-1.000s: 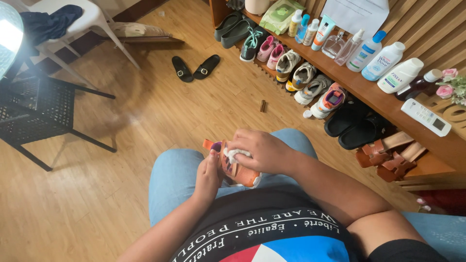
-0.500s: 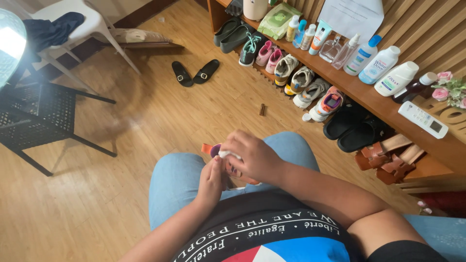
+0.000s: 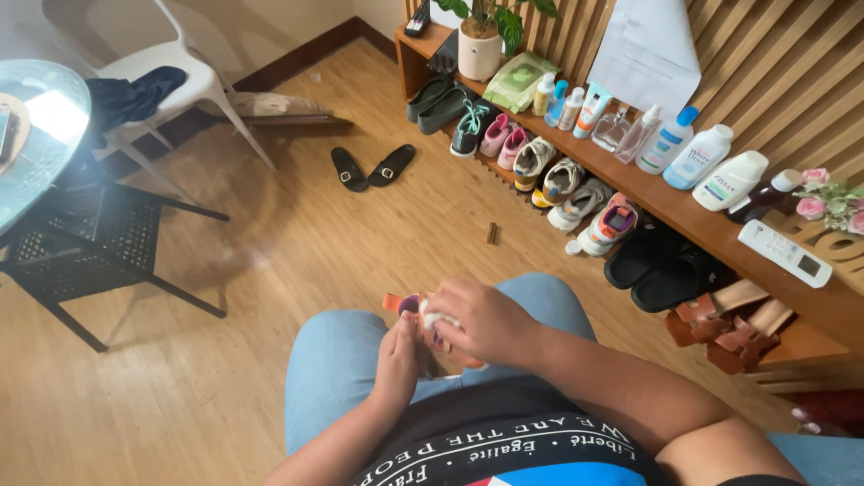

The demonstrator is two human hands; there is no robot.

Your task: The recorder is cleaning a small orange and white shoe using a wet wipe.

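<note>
Orange, the small sandal (image 3: 403, 304) stayed over your lap, your left hand (image 3: 398, 353) gripping it from below, while your right hand (image 3: 481, 319), closed on a white wad (image 3: 436, 319), had slid slightly along it since a second earlier.

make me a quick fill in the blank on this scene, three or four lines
1. The right hand presses a small ____ wad against the orange sandal held over the lap.
2. The left hand grips the sandal from ____.
3. A pair of black slippers lies on the ____ floor.
4. The white chair has a dark ____ draped on it.

Missing words: white; below; wooden; cloth
</note>
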